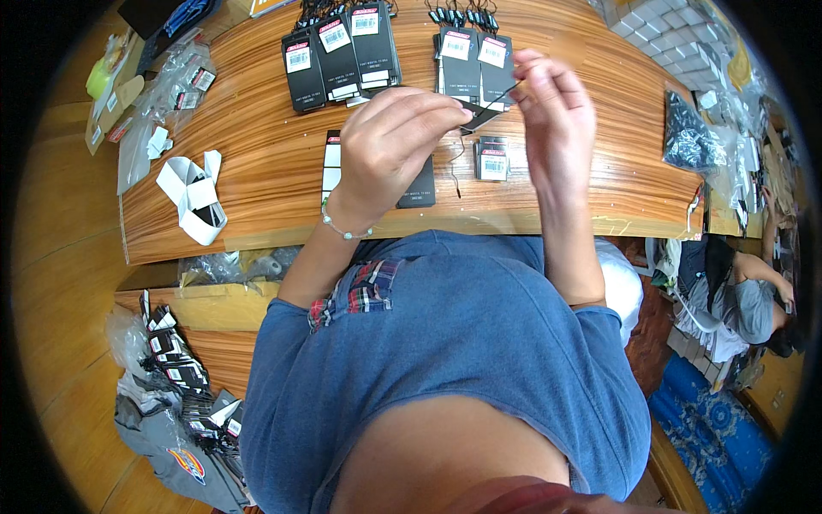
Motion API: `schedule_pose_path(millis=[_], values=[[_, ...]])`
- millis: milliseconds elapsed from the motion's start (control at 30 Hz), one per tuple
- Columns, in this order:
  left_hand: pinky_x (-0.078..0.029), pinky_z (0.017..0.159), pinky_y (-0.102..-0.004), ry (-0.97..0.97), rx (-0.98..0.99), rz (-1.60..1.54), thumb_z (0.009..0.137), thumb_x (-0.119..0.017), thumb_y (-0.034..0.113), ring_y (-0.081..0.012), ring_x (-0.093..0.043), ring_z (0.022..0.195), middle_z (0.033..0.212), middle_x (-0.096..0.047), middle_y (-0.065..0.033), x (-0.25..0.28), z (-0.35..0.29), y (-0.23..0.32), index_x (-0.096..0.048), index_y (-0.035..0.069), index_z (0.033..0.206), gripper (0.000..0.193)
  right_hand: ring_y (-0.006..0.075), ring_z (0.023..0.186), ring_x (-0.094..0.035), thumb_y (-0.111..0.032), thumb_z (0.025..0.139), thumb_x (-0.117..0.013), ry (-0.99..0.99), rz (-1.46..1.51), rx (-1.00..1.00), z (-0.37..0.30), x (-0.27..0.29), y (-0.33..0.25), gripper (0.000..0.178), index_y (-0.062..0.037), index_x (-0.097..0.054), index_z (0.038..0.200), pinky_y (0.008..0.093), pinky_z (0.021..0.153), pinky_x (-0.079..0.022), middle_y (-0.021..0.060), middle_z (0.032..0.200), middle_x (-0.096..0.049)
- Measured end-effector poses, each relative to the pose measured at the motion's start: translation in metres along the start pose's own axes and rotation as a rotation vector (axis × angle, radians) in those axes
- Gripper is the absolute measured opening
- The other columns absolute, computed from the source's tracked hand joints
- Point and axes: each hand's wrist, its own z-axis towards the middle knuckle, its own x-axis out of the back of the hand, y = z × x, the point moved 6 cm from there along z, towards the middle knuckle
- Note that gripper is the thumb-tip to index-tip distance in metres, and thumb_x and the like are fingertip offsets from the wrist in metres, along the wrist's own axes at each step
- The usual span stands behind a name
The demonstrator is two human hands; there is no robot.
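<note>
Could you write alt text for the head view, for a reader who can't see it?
A person's left hand pinches a black tag while the right hand, blurred, holds a black cord. More tags lie in two groups farther back on a wooden table, with a looped white strip at left.

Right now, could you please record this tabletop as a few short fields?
Left hand: pinching at a black tag
Right hand: slightly blurred, holding a black cord
Between forearms: small labelled stack
Far side of table: left tag bundle, right tag bundle
Table's left side: looped white strip
</note>
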Motion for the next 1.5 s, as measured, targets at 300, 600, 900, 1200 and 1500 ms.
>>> schedule_pose_path(millis=[300, 600, 900, 1200, 1500], values=[[-0.05, 0.073, -0.0219, -0.003, 0.58, -0.572, 0.077, -0.063, -0.002, -0.0121, -0.059, 0.087, 0.1, -0.06, -0.0087, -0.009, -0.02, -0.027, -0.057, 0.001, 0.112, 0.035, 0.0141, 0.068, -0.049, -0.013, 0.091, -0.05, -0.176, 0.171, 0.165, 0.021, -0.013, -0.037, 0.013, -0.0037, -0.056, 0.097, 0.0281, 0.069, -0.041, 0.0112, 0.083, -0.057], [-0.044, 0.084, -0.0295, -0.547, 0.734, -0.01, 0.073, -0.068, 0.014, -0.0194, -0.054, 0.096, 0.1, -0.057, -0.0072, 0.039, -0.071, -0.092, -0.057, 0.005, 0.111, 0.041, 0.0149, 0.073, -0.056, -0.001, 0.087, -0.049, -0.277, 0.007, 0.392, 0.006, -0.004, -0.091, 0.023, 0.0042, -0.054, 0.109, 0.0261, 0.071, -0.048, 0.0149, 0.087, -0.06], [-0.041, 0.089, -0.0352, -0.53, 0.69, 0.241, 0.064, -0.075, 0.024, -0.0249, -0.049, 0.102, 0.111, -0.05, -0.0081, 0.057, -0.104, -0.098, -0.058, 0.009, 0.112, 0.053, 0.0218, 0.083, -0.051, 0.0, 0.085, -0.047, -0.135, -0.228, 0.427, 0.009, 0.027, -0.102, 0.028, 0.0028, -0.048, 0.113, 0.0409, 0.086, -0.038, 0.0151, 0.085, -0.057], [-0.049, 0.075, -0.0206, -0.037, 0.847, -0.499, 0.077, -0.062, -0.005, -0.0108, -0.059, 0.084, 0.093, -0.063, -0.0084, 0.051, -0.043, -0.066, -0.056, -0.003, 0.106, 0.03, 0.006, 0.06, -0.053, 0.001, 0.079, -0.058, -0.25, -0.371, 0.092, -0.017, -0.031, -0.066, 0.024, -0.0002, -0.052, 0.102, 0.0166, 0.052, -0.039, 0.0044, 0.072, -0.06], [-0.05, 0.067, -0.0195, 0.116, 0.594, -0.324, 0.075, -0.066, -0.003, -0.0084, -0.061, 0.075, 0.086, -0.065, -0.0058, 0.026, 0.007, -0.023, -0.063, -0.001, 0.095, 0.02, 0.0074, 0.051, -0.047, 0.004, 0.077, -0.057, -0.305, -0.758, 0.382, -0.009, -0.071, -0.034, 0.017, -0.0023, -0.049, 0.091, 0.021, 0.048, -0.038, 0.0042, 0.06, -0.052]])
